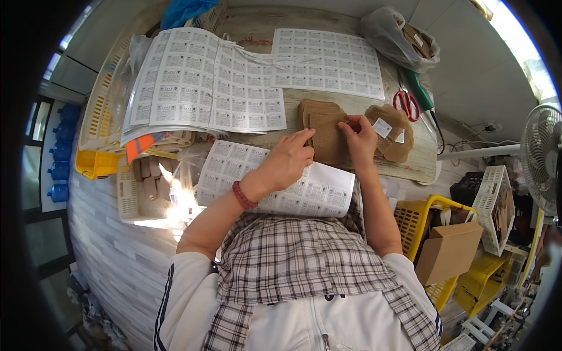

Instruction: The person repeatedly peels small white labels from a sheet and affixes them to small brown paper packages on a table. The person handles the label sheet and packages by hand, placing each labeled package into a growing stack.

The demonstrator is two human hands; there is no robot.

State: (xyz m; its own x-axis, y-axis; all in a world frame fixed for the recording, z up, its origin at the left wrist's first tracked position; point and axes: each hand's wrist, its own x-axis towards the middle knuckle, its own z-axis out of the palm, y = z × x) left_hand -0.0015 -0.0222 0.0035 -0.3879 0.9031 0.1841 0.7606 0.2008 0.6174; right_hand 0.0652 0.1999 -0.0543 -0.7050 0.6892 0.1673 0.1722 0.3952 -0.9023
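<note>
My left hand reaches over a curved label sheet at the table's near edge. Its fingers are stretched out, with the fingertips on the left side of a stack of brown, textured flat pieces. A blank strip shows on that sheet beside the hand. My right hand pinches thumb and forefinger together at the stack's upper right corner; whatever is between them is too small to tell. Right of it, similar brown pieces with wavy edges lie fanned out, small white labels on them.
Large label sheets lie piled at the left, and another label sheet lies at the back. Red-handled scissors, a green-handled corded tool and a plastic bag are at the right. Yellow crates stand beside me; a fan is far right.
</note>
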